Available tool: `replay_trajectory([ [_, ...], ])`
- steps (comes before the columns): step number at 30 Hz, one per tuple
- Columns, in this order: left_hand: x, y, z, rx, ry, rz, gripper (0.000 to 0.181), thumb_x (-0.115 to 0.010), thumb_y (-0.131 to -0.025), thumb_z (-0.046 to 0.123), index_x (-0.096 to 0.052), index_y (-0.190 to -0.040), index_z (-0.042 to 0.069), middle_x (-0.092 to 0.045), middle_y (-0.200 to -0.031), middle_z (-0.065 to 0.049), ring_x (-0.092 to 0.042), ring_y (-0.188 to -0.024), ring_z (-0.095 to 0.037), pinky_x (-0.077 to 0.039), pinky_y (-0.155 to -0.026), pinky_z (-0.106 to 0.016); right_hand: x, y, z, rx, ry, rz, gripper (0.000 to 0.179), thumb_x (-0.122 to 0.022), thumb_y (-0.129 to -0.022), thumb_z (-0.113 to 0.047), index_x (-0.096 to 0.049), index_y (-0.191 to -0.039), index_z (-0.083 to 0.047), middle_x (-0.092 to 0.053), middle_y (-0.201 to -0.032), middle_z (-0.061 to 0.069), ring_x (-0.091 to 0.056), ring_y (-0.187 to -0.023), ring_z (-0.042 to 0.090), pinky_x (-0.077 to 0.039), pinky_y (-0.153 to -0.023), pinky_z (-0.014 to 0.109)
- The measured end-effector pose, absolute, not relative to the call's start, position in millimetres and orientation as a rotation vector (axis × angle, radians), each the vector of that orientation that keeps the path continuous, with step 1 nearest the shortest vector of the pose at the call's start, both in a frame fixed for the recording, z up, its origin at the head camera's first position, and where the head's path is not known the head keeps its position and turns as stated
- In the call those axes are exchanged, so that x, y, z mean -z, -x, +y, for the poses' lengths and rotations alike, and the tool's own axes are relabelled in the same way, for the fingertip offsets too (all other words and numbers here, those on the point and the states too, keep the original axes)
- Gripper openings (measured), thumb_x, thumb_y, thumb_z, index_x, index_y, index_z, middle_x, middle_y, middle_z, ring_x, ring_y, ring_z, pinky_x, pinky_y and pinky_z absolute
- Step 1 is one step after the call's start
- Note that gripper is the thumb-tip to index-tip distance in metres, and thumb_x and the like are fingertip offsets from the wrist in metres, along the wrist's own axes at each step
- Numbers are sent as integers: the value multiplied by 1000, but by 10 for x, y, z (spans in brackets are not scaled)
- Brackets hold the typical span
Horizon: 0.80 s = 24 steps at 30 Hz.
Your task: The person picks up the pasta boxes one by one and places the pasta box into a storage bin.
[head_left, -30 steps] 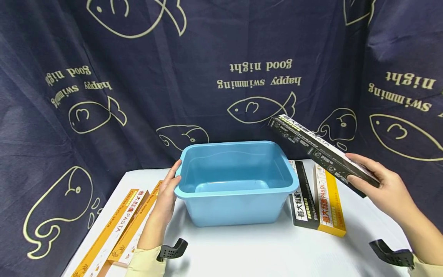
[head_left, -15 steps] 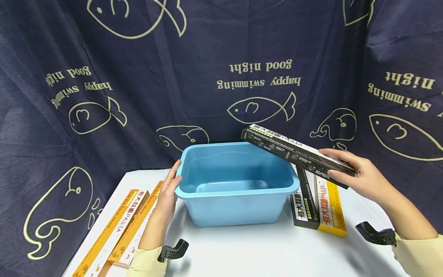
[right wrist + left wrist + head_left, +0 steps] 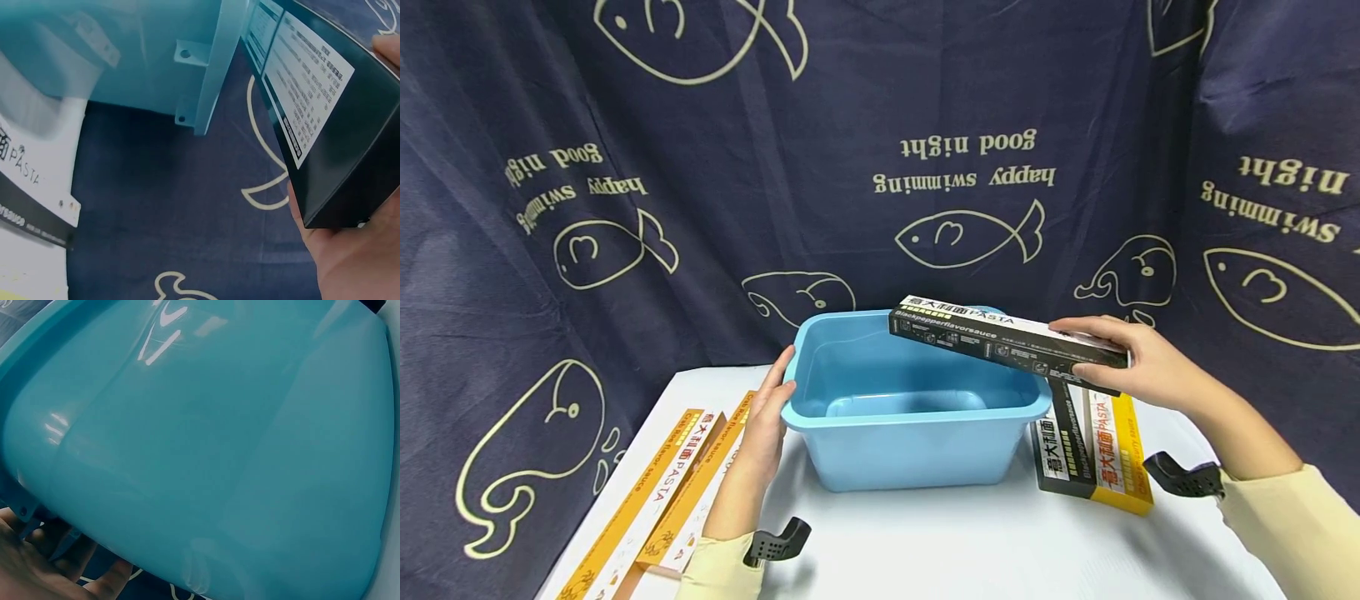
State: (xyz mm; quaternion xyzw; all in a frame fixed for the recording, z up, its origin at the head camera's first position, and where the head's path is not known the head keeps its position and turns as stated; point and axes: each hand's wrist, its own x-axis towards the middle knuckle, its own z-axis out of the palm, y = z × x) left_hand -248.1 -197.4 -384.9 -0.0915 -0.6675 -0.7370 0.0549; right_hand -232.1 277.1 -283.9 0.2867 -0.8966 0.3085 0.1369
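Note:
My right hand (image 3: 1120, 358) grips the right end of a long black pasta box (image 3: 992, 337), thumb on the near side and fingers over the top. Its far end hangs above the opening of a blue plastic tub (image 3: 917, 450), tilted slightly up to the left. In the right wrist view, the box's printed label (image 3: 306, 81) faces the camera beside the tub's wall. My left hand (image 3: 763, 425) holds the tub's left rim. The left wrist view shows its fingers (image 3: 115, 578) at the rim, partly hidden by the tub, whose inside holds nothing visible.
Right of the tub lie another black pasta box (image 3: 1060, 442) and a yellow one (image 3: 1116, 458), side by side. Orange-and-white pasta boxes (image 3: 651, 492) lie on the left of the white table (image 3: 925, 542). A dark blue fish-print curtain (image 3: 850, 167) hangs behind.
My right hand has carried the black pasta box left and downward, from the right of the tub to over its right half. My left hand has stayed on the rim.

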Motion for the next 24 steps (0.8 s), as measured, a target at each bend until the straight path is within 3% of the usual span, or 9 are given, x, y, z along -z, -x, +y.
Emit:
replay_trajectory([
  [6,3845,2489,-1976,2235,278,-2032,57,-37,-102,21,-30,-158,27,-21,-167,4,-18,-153,-21,-9,-122,-61,2744,2442,2649,-890,-913,-2659,49,-69,-89,-13,-60,-137,-19,-65,-120,2,-62,-90,9,-54,-74,24],
  [14,3841,2477,-1999,2228,246,-2036,56,-38,-102,21,-32,-157,27,-21,-167,4,-16,-154,-22,-6,-122,-63,2675,2524,2395,-896,-946,-2716,49,-72,-86,-14,-63,-133,-21,-65,-113,4,-59,-91,15,-53,-72,26],
  [24,3844,2485,-1985,2223,248,-2038,55,-37,-102,21,-32,-157,28,-21,-167,4,-18,-153,-22,-9,-121,-64,2678,2717,2202,-874,-1033,-2802,48,-74,-86,-17,-63,-133,-23,-69,-117,2,-63,-94,17,-53,-79,27],
])
